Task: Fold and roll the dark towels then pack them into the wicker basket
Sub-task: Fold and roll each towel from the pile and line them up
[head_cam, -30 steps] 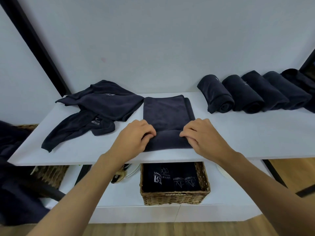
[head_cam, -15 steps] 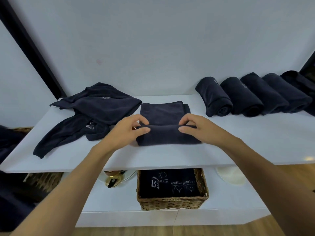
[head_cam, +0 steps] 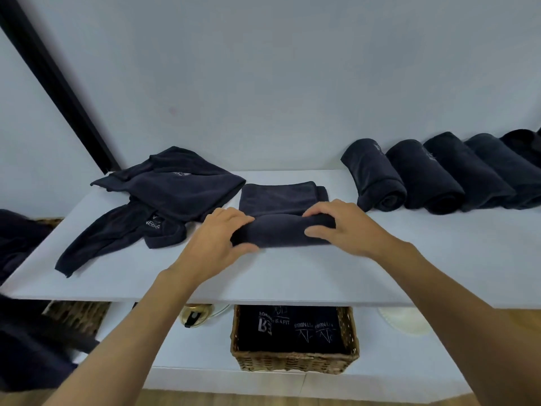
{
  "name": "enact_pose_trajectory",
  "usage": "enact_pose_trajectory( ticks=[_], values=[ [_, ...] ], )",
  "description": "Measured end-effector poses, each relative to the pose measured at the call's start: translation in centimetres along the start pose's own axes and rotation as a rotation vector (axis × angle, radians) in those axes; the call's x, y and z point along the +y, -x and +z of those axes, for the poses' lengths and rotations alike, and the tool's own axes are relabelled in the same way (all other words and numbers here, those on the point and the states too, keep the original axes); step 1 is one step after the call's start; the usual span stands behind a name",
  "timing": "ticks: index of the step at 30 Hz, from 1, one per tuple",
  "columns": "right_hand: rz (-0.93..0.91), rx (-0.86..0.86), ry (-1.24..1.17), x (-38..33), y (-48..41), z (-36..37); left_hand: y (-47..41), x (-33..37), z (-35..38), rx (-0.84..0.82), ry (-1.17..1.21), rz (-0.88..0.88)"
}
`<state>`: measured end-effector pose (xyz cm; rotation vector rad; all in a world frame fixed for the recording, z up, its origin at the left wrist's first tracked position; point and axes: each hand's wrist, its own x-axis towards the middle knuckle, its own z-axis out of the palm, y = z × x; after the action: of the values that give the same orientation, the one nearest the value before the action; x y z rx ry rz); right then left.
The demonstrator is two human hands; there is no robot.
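The half-rolled dark towel point(head_cam: 282, 230) is gripped at its left end by the left hand point(head_cam: 215, 240) and at its right end by the right hand point(head_cam: 341, 227), fingers curled over the roll. It lies on the white shelf point(head_cam: 292, 276), its far part flat and unrolled.

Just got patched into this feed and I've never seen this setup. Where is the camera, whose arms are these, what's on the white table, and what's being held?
No machine here: a person works bare-handed, and the one camera sits on their head, looking forward and down, so the arms reaching in from below are theirs. The left hand and right hand grip the ends of a dark towel, its near part rolled, its far part flat on the white table. Left of it lies a heap of unfolded towels; to the right, a row of finished rolls by the wall. On the shelf below, a wicker basket holds packed towels.
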<state>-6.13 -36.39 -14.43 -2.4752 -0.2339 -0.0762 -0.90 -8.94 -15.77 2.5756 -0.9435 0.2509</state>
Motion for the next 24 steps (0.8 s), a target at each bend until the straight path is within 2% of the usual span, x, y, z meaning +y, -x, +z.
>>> enact_pose_trajectory(
  ticks=[3,5,8,11,13,15,18,19,22,24],
  values=[
    [0.137,-0.014,-0.184,0.6,-1.8,-0.7,-1.9,-0.1,-0.8,-0.048,0.313,-0.211],
    [0.173,0.018,-0.194,0.6,-2.6,-0.8,-3.2,-0.6,-1.1,-0.077,0.441,-0.261],
    [0.009,0.179,0.002,0.3,-2.5,-0.5,-4.9,-1.1,-1.2,-0.142,0.506,-0.297],
    [-0.079,0.148,0.164,0.4,-2.6,-0.2,-6.2,-1.9,-0.9,-0.181,0.511,-0.35],
    [-0.025,0.101,0.142,0.7,-3.6,-0.5,-7.2,-2.2,-1.0,-0.194,0.477,-0.379],
    [0.053,0.052,0.104,0.7,-5.4,-0.9,-8.0,-2.0,-0.9,-0.128,0.389,-0.402],
    [0.179,-0.043,0.084,0.7,-8.2,-1.3,-7.9,-1.5,-0.4,0.106,0.035,-0.249],
    [0.211,-0.065,0.062,0.9,-8.8,-1.4,-7.5,-1.5,-0.1,0.128,-0.031,-0.182],
    [0.25,-0.041,-0.007,0.9,-9.8,-1.5,-6.7,-2.3,0.5,0.023,-0.094,-0.105],
    [0.163,0.065,0.15,0.5,-9.9,-0.9,-7.1,-2.9,0.3,-0.058,-0.103,-0.131]
  ],
)
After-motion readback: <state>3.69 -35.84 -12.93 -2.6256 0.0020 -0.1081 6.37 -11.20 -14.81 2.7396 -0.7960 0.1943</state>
